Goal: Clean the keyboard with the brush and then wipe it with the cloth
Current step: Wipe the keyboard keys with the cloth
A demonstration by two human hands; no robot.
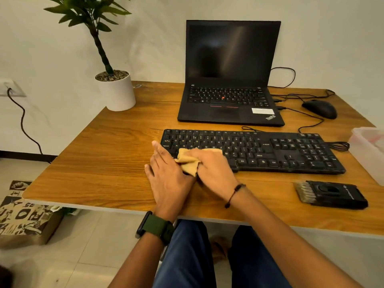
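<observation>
Keyboard: the black keyboard (255, 151) is lying across the middle of the frame on the wooden table (104, 163), its cable looping at its right end.
Cloth: a tan cloth (191, 161) is sitting on the keyboard's lower-left keys, one corner hanging down over the front edge.
Right hand: the right hand (212, 167) is pressing down on the cloth, fingers curled over it and blurred.
Left hand: the left hand (166, 173) is lying flat with straight fingers against the keyboard's left end, gripping nothing.
Brush: the black brush (332, 194) is lying on the table at lower right, below the keyboard, bristles pointing left, apart from both hands.
Container: a clear plastic tub (367, 142) is sitting at the right edge of the frame; its contents cannot be told.
Pot: a white pot (116, 90), upper left, is holding pebbles and a green plant (89, 15).
Surface and room: the table is standing against a pale wall; tiled floor is showing below.
Around: an open black laptop (228, 80) is standing above the keyboard, a black mouse (320, 109) to its right; a patterned box (22, 219) is sitting on the floor at lower left.
</observation>
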